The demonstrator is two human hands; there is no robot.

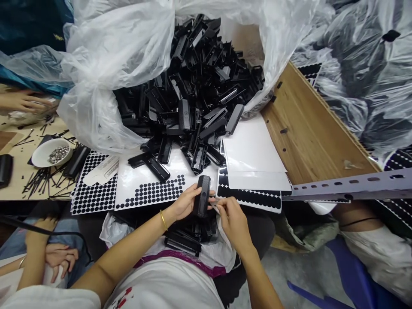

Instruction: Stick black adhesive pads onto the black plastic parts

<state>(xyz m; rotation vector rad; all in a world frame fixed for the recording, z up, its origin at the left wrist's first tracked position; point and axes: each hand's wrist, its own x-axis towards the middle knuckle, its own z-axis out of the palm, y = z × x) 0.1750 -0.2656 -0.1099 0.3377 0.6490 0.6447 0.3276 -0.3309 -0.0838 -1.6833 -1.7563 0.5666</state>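
Observation:
My left hand [184, 203] grips a black plastic casing [202, 195] upright over my lap. My right hand [232, 219] is beside it, its fingertips pinched on something small and pale at the casing's right side. A white sheet of black round sticker dots [151, 193] lies just beyond my hands. More black casings rest in a plastic bag on my lap [185, 240]. A big heap of the same black casings [199, 81] spills from a clear plastic bag [112, 73] onto the table.
Blank white sheets [254, 150] and another dot sheet [93, 189] lie on the table. A white bowl of small metal parts [51, 152] sits left among black pins. Other people's hands [22, 103] are at the left. A perforated metal bar [347, 186] crosses at right.

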